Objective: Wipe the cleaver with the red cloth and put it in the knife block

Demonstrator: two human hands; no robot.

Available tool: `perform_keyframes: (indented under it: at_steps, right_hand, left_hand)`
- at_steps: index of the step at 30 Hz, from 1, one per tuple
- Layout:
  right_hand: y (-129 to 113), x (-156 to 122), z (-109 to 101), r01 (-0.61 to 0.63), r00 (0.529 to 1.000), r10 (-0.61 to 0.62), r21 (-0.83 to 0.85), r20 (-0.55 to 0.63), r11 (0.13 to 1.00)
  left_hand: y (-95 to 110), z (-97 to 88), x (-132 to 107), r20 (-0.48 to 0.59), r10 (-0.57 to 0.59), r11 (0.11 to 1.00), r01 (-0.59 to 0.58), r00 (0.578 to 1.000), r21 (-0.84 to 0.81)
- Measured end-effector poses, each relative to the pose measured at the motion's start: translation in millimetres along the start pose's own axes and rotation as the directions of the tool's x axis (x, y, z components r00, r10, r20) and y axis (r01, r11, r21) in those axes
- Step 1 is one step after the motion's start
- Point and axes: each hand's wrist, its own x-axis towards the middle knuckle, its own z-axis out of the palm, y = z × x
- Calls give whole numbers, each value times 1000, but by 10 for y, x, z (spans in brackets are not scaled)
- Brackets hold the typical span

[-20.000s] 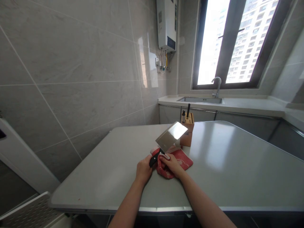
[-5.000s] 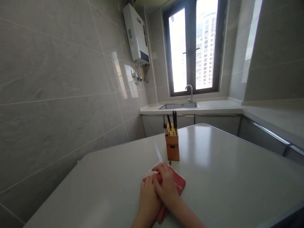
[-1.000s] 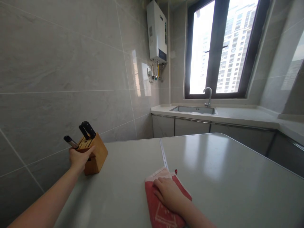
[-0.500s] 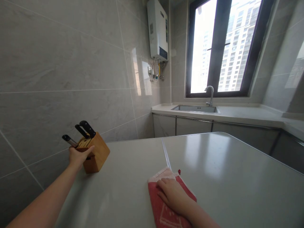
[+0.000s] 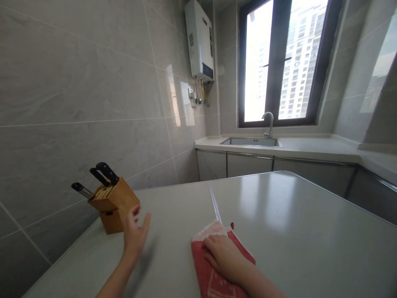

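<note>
Red cloth (image 5: pixel 200 265) with a white border and a pale pattern lies at the bottom centre of the head camera's view, on a pale grey table (image 5: pixel 279 223). A small red tab (image 5: pixel 232 225) sticks out at its far edge. The right hand (image 5: pixel 223 258) rests palm down on the cloth, fingers together and flat, pinching nothing.

The left hand (image 5: pixel 134 234) is raised at lower left of centre, open with fingers spread, a little blurred and holding nothing. It is just beside a wooden knife block (image 5: pixel 116 209), though it is hard to tell whether the fingertips touch the wood. The block stands near the table's left edge, with two black knife handles (image 5: pixel 105 173) and a third, steel-collared handle (image 5: pixel 82 190) jutting toward the upper left.

A thin white seam (image 5: pixel 214 198) crosses the tabletop from its far edge down to the cloth. Behind the table, at right, a white countertop (image 5: pixel 310 145) runs above grey cabinets (image 5: pixel 248 165) and holds a steel sink (image 5: pixel 251 142) with a curved faucet (image 5: pixel 269 124), beneath a dark-framed window (image 5: pixel 279 62). Grey glossy tiles (image 5: pixel 77 103) cover the left wall, and a white wall-mounted water heater (image 5: pixel 200 39) hangs at upper centre, its pipes exposed below it.
</note>
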Motion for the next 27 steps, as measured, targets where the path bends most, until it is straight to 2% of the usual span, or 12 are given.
perform_keyframes:
  at_steps: [1,2,5,6,9,12,13,17,19,21,24,27]
  right_hand:
    - [2,1,1,1,1000,-1,-4,1,1000]
    - [7,3,2,0,1000,0,-10,3,1000]
    - [32,11,11,-1,1000,1,-23,3,1000]
    - [44,13,15,0,1000,0,-23,-3,1000]
    - [79,20,20,3,1000,-3,-17,-26,1000]
    - [90,27,11,7,999,-8,-21,-47,1000]
    - [89,30,4,17,998,-18,-18,-59,1000]
    - [96,45,-17,72,987,-66,36,-147,997]
    - [126,53,-11,59,977,-48,48,-206,997]
    - [175,59,12,19,964,-7,43,-268,999]
    - [252,66,61,-7,939,25,54,-344,999]
    - [300,69,101,10,926,22,81,-377,997]
  left_hand:
    - [58,137,-172,203,5,1000,-3,979,-12]
    - [109,270,-336,359,-1,1000,4,933,-6]
    - [226,581,-715,629,-31,999,2,777,47]
    - [257,644,-795,668,-38,997,-14,743,73]
    - [338,730,-920,718,-33,994,-53,696,97]
    - [409,740,-985,767,-7,998,-38,642,41]
    - [431,740,-1010,771,14,999,-32,636,9]
    - [505,720,-1091,739,121,989,-15,663,-149]
    - [523,681,-1074,718,141,981,1,681,-193]
    - [511,614,-999,669,144,981,-15,729,-195]
    - [422,468,-798,539,194,979,-125,819,-162]
    - [251,289,-563,443,240,969,-238,863,-62]
